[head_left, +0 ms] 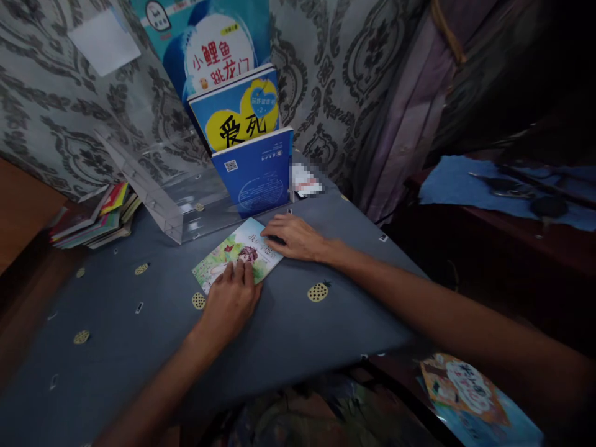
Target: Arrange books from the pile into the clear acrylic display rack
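Observation:
A small paperback book with a green, flowery cover lies at an angle on the dark patterned tablecloth. My left hand rests on its near edge, fingers laid flat over the cover. At the book's right end, my right hand touches the cover with slightly bent fingers, the thumb apart from them. Just behind stands a clear plastic book rack. In its right part several books are upright: a blue book in front, a blue-and-yellow book behind it, and a tall teal book at the back.
A stack of books lies left of the rack. Patterned curtains hang behind the table. At right, a blue cloth bears dark tools that I cannot make out. More picture books lie low at the lower right, beyond the table edge.

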The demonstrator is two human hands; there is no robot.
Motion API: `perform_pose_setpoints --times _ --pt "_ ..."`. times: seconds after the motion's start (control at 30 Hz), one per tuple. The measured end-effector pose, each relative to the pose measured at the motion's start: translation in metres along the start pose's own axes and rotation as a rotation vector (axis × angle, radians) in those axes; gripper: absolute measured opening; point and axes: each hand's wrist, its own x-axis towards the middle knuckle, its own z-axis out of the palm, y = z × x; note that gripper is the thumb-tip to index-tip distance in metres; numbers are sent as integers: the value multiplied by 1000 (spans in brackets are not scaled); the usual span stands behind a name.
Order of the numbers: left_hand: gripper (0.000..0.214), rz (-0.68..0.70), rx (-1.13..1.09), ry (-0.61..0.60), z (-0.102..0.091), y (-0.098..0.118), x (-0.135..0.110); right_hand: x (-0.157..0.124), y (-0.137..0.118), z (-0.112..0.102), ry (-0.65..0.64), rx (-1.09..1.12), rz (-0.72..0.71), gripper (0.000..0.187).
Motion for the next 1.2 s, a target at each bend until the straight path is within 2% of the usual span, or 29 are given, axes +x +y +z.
perform_pose_setpoints --times 0.13,0.3,0.4,0.77,0.93,1.2 --pt "43 -58 27 -71 -7 -4 -14 0 -19 2 -31 -102 -88 21" --pt "41 -43 62 -41 -3 -9 -24 -1 -55 13 -51 -84 -307 22" --pt "40 -37 97 -33 2 -9 -26 -3 -64 17 -68 -39 -396 20" --pt "43 -37 86 -26 15 -8 -30 -2 -57 16 -101 76 -413 16" --pt "40 -19 63 -70 8 -8 -28 0 -52 12 -146 162 -380 22" --pt "36 -25 23 -126 -9 -11 -26 4 -26 5 -189 266 -275 24"
